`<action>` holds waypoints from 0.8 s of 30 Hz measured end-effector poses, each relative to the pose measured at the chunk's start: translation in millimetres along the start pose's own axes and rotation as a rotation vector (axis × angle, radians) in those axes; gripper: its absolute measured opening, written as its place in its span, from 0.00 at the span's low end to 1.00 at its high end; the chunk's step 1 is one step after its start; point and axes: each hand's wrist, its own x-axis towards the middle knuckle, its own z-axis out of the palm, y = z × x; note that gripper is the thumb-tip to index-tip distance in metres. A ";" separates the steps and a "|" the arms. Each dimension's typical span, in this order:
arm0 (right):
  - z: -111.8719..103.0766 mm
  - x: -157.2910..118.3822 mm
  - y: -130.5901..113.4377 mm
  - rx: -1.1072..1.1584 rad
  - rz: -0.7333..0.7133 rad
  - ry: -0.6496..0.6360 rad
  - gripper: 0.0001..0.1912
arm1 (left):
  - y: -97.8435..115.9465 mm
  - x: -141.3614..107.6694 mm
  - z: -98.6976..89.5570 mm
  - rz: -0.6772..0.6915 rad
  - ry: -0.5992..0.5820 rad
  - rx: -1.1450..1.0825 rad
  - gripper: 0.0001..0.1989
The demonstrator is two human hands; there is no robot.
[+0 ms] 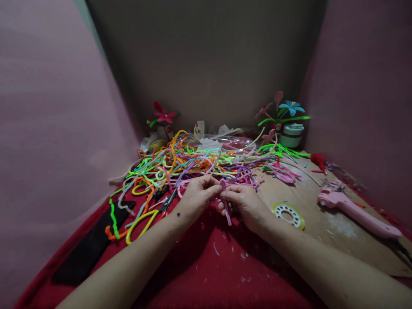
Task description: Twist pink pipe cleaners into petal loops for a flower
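Near the middle of the head view, both hands meet around a pink-purple pipe cleaner (226, 211) that is bent into a small loop at its top, with the ends hanging down. My left hand (201, 195) pinches it at the loop from the left. From the right, the fingertips of my right hand (243, 201) close on it just below the loop. A tangled heap of many-coloured pipe cleaners (193, 161) lies right behind the hands. Scissors with yellow handles (143, 226) rest beside my left forearm, blades toward the heap.
On a cardboard sheet (309, 253) at right lie a pink glue gun (357, 210), a yellow tape roll (289, 216) and a pink pipe-cleaner loop piece (283, 174). Pipe-cleaner flowers (291, 108) stand behind by a mint jar (291, 135). A black flat object (86, 251) is at left on red cloth (206, 274).
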 end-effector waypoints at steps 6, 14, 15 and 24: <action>-2.4 2.8 4.3 -0.073 -0.051 0.000 0.08 | -2.0 -0.6 1.1 0.010 0.057 0.059 0.07; -5.6 7.4 -0.6 0.096 -0.096 0.071 0.09 | -11.7 -0.4 -6.5 -0.085 0.026 -0.177 0.11; -6.0 8.3 -0.9 0.111 -0.111 0.077 0.08 | -12.8 -0.2 -7.8 -0.098 0.010 -0.193 0.12; -4.7 4.9 -1.9 0.070 -0.122 0.071 0.05 | -20.8 -1.5 -6.8 -0.118 -0.089 -0.164 0.08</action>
